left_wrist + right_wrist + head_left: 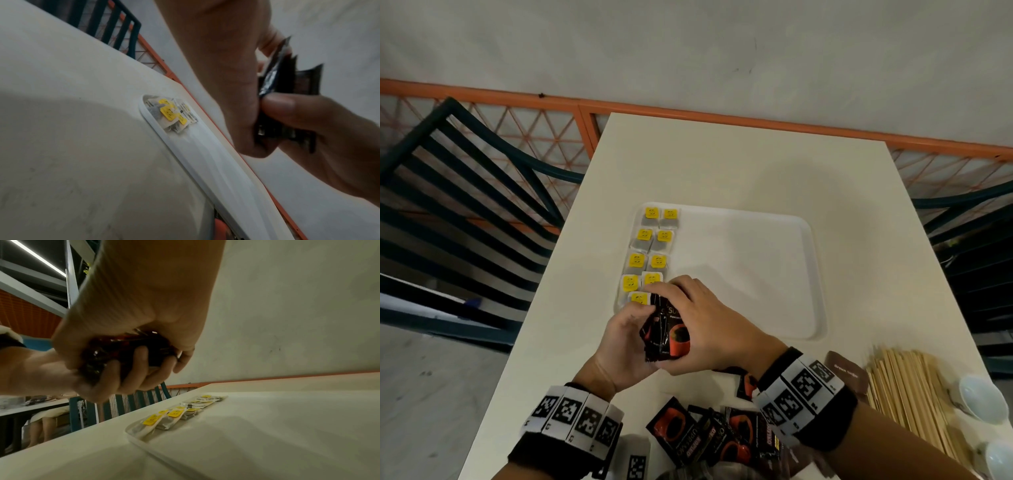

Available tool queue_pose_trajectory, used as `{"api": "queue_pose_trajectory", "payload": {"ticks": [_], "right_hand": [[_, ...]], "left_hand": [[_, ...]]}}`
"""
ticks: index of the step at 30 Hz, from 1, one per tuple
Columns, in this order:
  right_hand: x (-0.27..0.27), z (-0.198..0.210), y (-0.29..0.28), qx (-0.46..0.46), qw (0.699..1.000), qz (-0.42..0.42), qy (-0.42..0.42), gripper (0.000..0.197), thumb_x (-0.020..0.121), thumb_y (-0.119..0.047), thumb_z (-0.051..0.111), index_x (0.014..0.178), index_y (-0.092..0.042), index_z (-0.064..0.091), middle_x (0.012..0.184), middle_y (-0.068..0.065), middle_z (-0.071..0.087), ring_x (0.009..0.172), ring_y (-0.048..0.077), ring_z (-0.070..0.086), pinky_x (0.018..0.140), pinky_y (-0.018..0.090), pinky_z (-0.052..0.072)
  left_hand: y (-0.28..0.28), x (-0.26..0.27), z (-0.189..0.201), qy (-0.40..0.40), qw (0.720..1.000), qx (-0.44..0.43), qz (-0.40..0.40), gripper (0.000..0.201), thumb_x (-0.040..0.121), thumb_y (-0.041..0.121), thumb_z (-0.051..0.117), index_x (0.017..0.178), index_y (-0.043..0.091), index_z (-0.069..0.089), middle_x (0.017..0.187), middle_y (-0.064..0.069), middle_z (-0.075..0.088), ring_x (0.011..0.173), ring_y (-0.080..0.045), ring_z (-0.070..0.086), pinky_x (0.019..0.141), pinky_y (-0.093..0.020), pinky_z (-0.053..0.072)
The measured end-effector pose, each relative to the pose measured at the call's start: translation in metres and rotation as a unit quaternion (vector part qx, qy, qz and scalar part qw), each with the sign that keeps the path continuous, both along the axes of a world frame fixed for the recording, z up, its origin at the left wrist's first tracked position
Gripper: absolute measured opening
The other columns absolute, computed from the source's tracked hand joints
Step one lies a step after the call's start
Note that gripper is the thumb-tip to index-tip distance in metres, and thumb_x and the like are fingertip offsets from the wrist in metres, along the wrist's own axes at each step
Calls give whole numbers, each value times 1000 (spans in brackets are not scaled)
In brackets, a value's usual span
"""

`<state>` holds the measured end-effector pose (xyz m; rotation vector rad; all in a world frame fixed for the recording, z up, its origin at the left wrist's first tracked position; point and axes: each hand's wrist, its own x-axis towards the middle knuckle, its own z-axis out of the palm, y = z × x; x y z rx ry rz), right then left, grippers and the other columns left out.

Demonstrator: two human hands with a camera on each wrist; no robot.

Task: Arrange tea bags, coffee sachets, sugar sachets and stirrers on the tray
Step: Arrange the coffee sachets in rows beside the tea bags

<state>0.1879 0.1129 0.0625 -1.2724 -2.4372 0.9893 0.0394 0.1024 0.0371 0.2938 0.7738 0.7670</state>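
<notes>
On the bench (722,164) the tray (774,274) carries tea bags (650,246) in two columns down its left side, the rest bare. Both grips are curled on the coffee stack (667,335): left hand (626,346) beneath, right hand (709,322) over. Best now: square the edges, peel off one sachet, start a column just beside the tea.

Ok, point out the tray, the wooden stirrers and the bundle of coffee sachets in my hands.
tray (774,274): head view, bare floor of the tray.
wooden stirrers (904,387): head view, middle of the pile.
bundle of coffee sachets (674,337): head view, red cup print on the front sachet.
</notes>
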Motion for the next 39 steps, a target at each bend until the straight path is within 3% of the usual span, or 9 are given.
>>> {"api": "queue_pose_trajectory", "payload": {"ticks": [8,13,17,22,25,28,34,36,39], "right_hand": [[2,-2,14,-8,1000,-7,11,111,57,-52,81,143,-33,15,135,0,27,126,14,27,110,32,27],[0,-3,24,-34,999,-7,16,105,64,-35,79,142,-37,9,131,0,29,119,14,30,102,25,22],[-1,-7,32,-48,999,16,19,108,62,-39,81,141,-37,7,137,0,25,128,16,24,111,30,18],[2,-18,46,-21,998,13,50,109,60,-39,83,142,-27,12,140,1,34,130,12,27,113,34,24],[2,-21,55,-6,1000,30,0,122,58,-49,81,146,-25,0,147,0,29,138,15,16,118,36,9],[0,-22,60,-15,996,54,-64,128,57,-58,78,148,-24,-5,154,-3,14,142,14,-1,118,40,-5],[-1,-25,65,-34,999,0,2,129,56,-60,77,146,-27,-9,150,-6,13,137,8,5,116,32,4],[0,-31,65,-105,984,-84,118,107,68,-59,67,143,-37,-5,144,-7,23,132,6,20,111,25,18],[4,-37,69,-229,936,-189,188,63,85,-43,59,132,-36,19,121,-2,41,99,5,49,80,13,44]], "left_hand": [[10,4,-4,-5,1000,-2,2,70,27,30,95,90,9,73,84,-14,71,74,-24,71,57,-30,57],[19,-1,-15,-7,1000,11,1,72,24,22,94,90,7,71,78,-15,70,69,-25,69,56,-31,56],[26,0,-21,11,1000,0,-5,74,20,25,93,89,9,71,76,-13,70,69,-23,69,58,-29,56],[34,-3,-19,1,1000,18,-26,69,35,29,94,96,7,72,89,-15,71,81,-23,70,63,-30,56],[38,-5,-20,13,999,31,-30,81,41,29,93,110,4,59,94,-16,71,86,-25,70,67,-29,56],[46,-5,-23,12,999,23,-25,76,38,24,92,105,7,63,90,-15,71,81,-24,70,63,-30,57],[57,-5,-30,71,995,64,38,63,49,20,70,109,6,58,88,-15,70,77,-25,69,58,-31,56],[59,-5,-35,85,990,74,82,65,49,18,68,112,6,55,87,-13,71,80,-28,68,58,-30,55],[62,-8,-39,113,982,93,121,64,57,9,66,120,16,53,89,-6,73,82,-22,69,59,-28,55]]}}
